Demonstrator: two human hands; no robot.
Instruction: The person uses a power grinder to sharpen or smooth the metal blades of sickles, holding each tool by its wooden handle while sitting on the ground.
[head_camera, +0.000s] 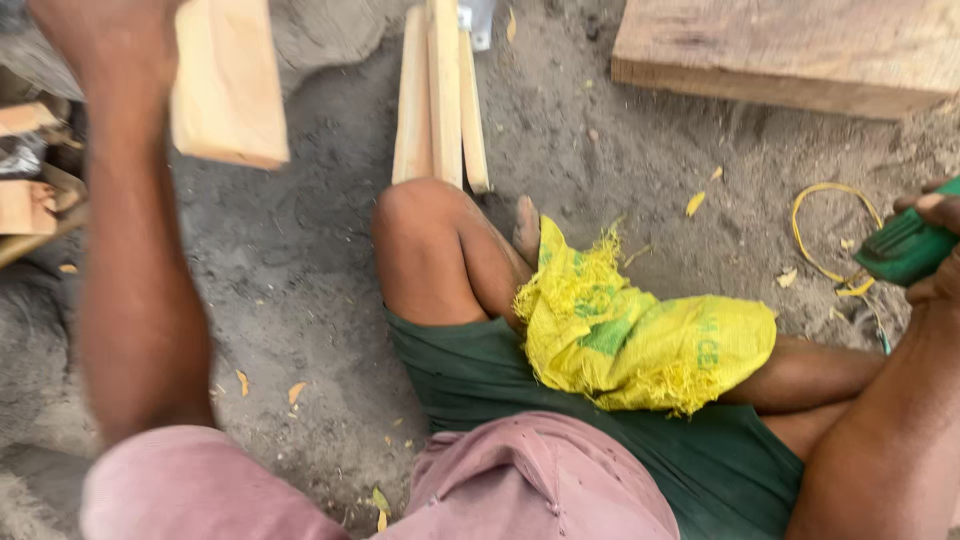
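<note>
Setting: bare grey sandy ground (300, 260), scattered dry leaves, person seated on it, legs folded, green shorts, pink shirt.

Left hand (95, 30): raised at the upper left, mostly cut off by the frame edge; it appears closed on a pale, squared block of sawn wood (228, 85), though the fingers are not visible. Block is blurred and lifted clear of the ground. Risk: with the grip only on one end, the block could twist loose and drop on the bent knee below and right of the hand.

Further right of that hand: a bundle of thin pale wooden slats (440, 95) lies on the ground past the knee. A frayed yellow woven sack (640, 340) rests over the lap.

Right hand (935, 250): at the far right edge, wrapped around a green plastic power-tool body (905, 245). A loop of yellow cord (815, 235) lies just left of this hand; it could snag. Sand could foul the tool.

Above that hand: a broad weathered wooden plank (790, 50).
</note>
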